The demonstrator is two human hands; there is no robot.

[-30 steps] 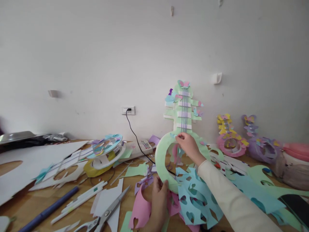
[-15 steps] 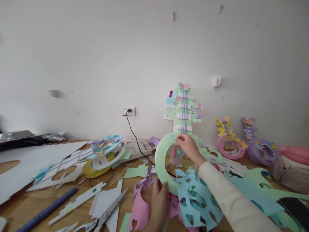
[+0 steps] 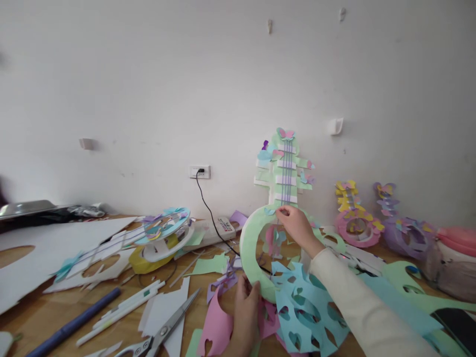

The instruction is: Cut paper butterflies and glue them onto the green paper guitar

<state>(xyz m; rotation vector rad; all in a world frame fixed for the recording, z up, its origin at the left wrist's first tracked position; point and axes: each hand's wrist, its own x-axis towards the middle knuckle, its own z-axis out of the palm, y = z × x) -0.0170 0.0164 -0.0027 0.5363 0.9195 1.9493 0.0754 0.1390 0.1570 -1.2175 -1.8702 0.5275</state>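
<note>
A green paper guitar stands upright on the wooden table, its neck decked with paper butterflies and purple strings. My left hand grips the lower left rim of its ring-shaped body. My right hand pinches the top of the ring where the neck begins, its fingers pressed together there. Pink and blue paper pieces hang inside the ring. Blue paper with heart-shaped holes lies under my right forearm.
Scissors, white sticks and a blue tube lie at front left. A flat blue paper guitar rests on a yellow tape roll. A pink craft and a purple craft lean on the wall right. A black cable runs from the socket.
The view has shifted slightly. My right hand has slid a little right along the top of the ring. The left hand keeps its grip on the rim.
</note>
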